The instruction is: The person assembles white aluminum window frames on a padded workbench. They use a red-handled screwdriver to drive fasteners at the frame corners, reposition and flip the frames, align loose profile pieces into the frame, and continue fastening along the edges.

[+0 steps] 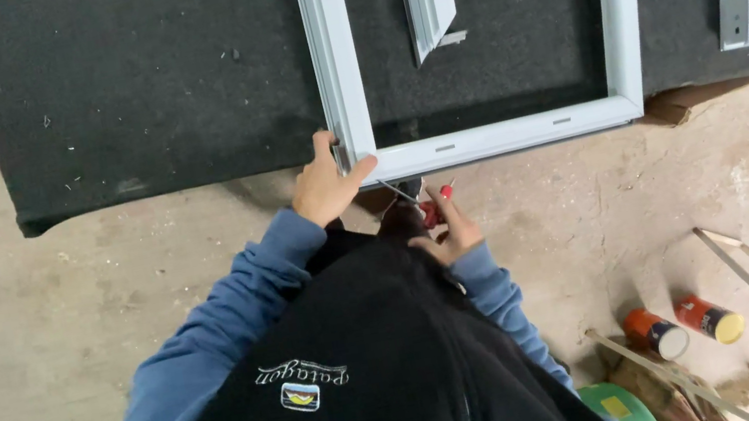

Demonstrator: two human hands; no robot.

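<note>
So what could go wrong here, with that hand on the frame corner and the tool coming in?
1. The left hand grips the white frame at the very corner the red-handled tool points toward; a slip might hit the fingers.
2. The frame's lower edge overhangs the black mat, so pressure could tip it.

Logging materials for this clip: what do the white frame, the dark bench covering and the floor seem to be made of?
White frame: looks like plastic or coated metal profile; smooth, faintly glossy, with moulded ridges and small slots. Which one, I cannot tell.
Dark bench covering: seems felt or carpet; matt, fuzzy, specked with chips.
Floor: likely bare concrete; rough, mottled, stained.
The left hand presses the frame's corner.
</note>
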